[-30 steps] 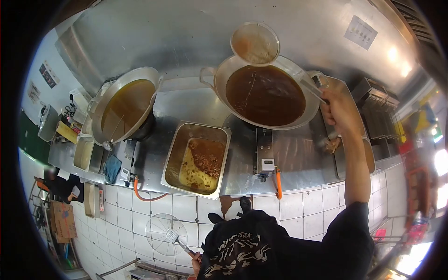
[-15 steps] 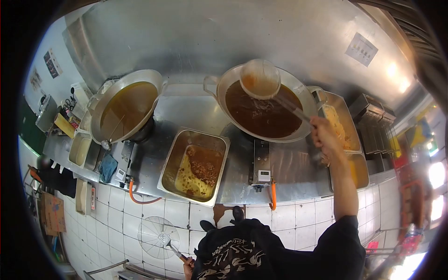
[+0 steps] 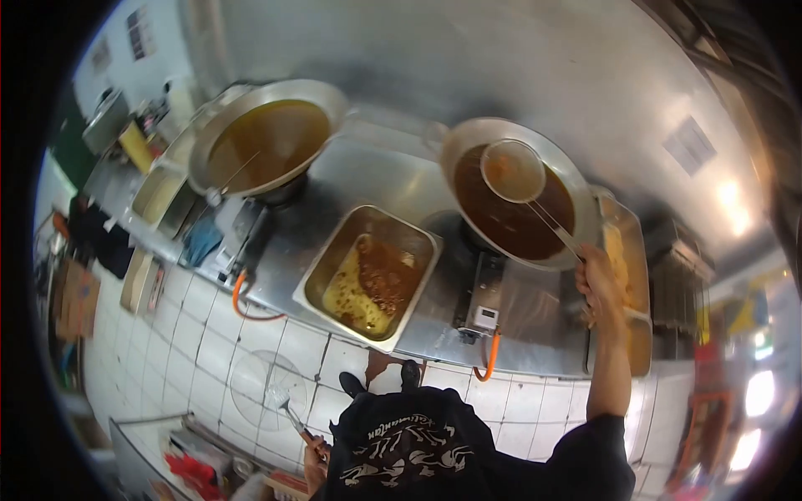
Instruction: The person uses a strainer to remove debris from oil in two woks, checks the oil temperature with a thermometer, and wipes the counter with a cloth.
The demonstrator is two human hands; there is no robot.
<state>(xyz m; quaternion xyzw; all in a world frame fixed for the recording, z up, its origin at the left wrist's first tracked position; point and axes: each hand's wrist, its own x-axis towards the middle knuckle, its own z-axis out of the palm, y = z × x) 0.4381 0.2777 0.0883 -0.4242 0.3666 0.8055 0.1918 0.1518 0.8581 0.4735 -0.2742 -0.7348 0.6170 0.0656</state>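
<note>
My right hand point(image 3: 598, 280) is closed round the handle of a round mesh strainer point(image 3: 513, 171), whose basket is over the dark oil in the right wok point(image 3: 585, 196). Small reddish-brown bits show in the mesh. Down at the lower left, my left hand point(image 3: 316, 455) grips the wooden handle of a slotted metal spatula point(image 3: 290, 414), its blade over the floor. Between the two woks, a steel pan point(image 3: 436, 250) holds yellowish liquid and brown crumbs.
The left wok point(image 3: 336, 104) contains brown oil and a thin metal rod. Trays point(image 3: 639, 288) of yellow food stand right of the right wok. Below the counter edge are gas regulators and orange hoses point(image 3: 494, 355). A blue cloth point(image 3: 201, 242) lies at left; a person in black point(image 3: 98, 236) is farther left.
The view has turned and shifted, so the woks and pan appear tilted. The strainer sits lower relative to the right wok's far rim. Both hands keep their tools.
</note>
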